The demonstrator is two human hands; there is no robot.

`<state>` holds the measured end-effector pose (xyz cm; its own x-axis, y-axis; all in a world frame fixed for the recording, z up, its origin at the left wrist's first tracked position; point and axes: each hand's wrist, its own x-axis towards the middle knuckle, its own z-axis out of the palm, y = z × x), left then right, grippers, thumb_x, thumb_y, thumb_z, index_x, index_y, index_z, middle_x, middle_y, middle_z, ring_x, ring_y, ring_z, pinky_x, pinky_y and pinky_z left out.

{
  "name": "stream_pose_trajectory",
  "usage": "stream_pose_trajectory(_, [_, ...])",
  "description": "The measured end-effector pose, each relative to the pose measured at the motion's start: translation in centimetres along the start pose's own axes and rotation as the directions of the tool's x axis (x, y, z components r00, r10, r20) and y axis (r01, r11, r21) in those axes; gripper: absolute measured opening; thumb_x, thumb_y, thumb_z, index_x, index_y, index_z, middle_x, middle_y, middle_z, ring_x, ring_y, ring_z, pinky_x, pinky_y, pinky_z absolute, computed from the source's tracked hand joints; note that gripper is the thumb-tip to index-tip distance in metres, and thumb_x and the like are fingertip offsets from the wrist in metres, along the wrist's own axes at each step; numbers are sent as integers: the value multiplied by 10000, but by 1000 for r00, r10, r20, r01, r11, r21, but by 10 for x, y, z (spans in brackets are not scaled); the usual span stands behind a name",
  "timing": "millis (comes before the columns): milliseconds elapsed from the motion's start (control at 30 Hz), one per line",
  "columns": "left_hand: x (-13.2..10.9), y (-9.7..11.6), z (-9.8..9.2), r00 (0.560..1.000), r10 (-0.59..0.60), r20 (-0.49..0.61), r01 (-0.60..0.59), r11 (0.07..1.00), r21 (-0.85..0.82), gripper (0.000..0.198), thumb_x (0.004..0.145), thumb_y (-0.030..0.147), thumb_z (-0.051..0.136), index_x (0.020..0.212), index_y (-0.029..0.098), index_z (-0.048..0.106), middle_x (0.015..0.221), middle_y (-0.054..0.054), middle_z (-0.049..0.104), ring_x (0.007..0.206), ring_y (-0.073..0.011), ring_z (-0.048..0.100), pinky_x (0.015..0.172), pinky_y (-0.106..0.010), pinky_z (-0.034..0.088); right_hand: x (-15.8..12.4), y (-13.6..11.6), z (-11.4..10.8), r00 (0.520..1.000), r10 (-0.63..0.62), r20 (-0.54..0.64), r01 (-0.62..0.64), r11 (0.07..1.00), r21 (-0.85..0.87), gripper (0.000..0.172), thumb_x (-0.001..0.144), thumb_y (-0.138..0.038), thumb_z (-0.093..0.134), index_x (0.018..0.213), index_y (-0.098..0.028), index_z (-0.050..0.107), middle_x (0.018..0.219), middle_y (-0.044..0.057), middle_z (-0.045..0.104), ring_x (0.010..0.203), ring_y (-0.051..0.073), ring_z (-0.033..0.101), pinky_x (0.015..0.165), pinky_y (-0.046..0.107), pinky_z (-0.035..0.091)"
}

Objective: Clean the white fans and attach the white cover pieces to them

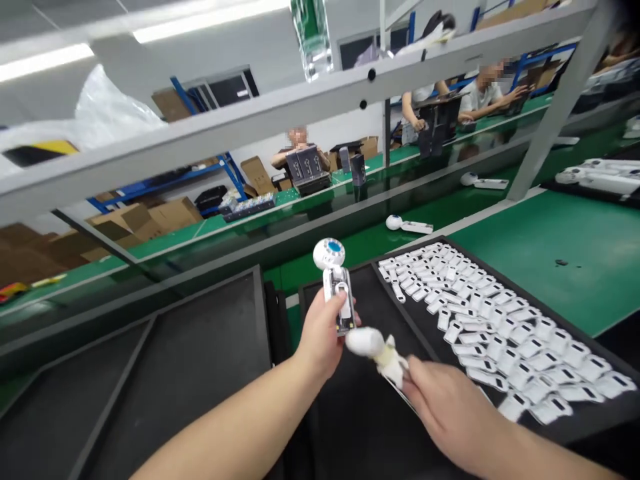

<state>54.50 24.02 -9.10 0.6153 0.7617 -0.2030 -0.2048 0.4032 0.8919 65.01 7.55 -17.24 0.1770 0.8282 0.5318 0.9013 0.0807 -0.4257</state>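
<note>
My left hand (320,333) is closed around a white device (345,303) with a round head (329,253) that has a blue centre. The device stands roughly upright, its narrow body showing an open front with dark inner parts, and my thumb lies across it. Lower and to the right, my right hand (445,407) grips a second white round-headed device (367,342), which is tilted and blurred. Its head is close to the bottom of the first device; whether they touch I cannot tell. Beneath my hands is a black tray (350,427).
Many small white plastic covers (480,313) lie in rows in the tray's right part. Two similar devices (415,227) lie on the green conveyor beyond. Black trays (200,360) stand at left, a metal frame bar (250,113) crosses above, and several co-workers (300,157) sit opposite.
</note>
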Motion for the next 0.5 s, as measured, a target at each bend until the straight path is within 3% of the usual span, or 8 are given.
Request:
stream_pose_trajectory(100, [11,4,-5,998,-8,-61,10,999,38,327,613,141,697,903,160,548,810,-15,585,614,-127,550,472,-228,379,-16,8,13,992,-11,125,26,993,-117,237,978,-196,424,745,-238,436,598,-34,572,483,153,570,483,297,284])
stream_pose_trajectory(233, [10,12,-1,998,47,-28,-46,998,38,361,574,119,643,923,169,560,900,-21,581,660,-118,550,494,-227,388,-31,16,25,982,103,157,-78,984,-157,217,954,-194,484,743,-238,463,596,-39,600,485,178,606,479,306,223])
stream_pose_trajectory(333, [1,13,4,993,74,87,-75,997,10,357,585,137,640,934,176,573,931,-34,591,675,-135,561,494,-240,397,-31,19,30,976,157,153,-140,983,-121,211,931,-180,500,728,-236,484,592,-31,616,484,192,614,484,309,198])
stream_pose_trajectory(433, [-6,12,8,975,110,193,-108,994,-21,321,647,228,648,956,193,569,951,-44,600,672,-159,573,491,-263,407,-26,21,16,970,222,100,-220,975,-36,250,951,-220,474,702,-240,458,534,-37,586,437,184,582,460,302,206])
stream_pose_trajectory(500, [-8,11,9,972,120,204,-116,993,-31,316,709,330,652,984,205,557,939,-44,603,659,-169,573,487,-271,405,-22,23,-8,963,267,-19,-266,963,49,271,977,-272,440,707,-247,444,505,-41,558,404,171,549,431,291,246])
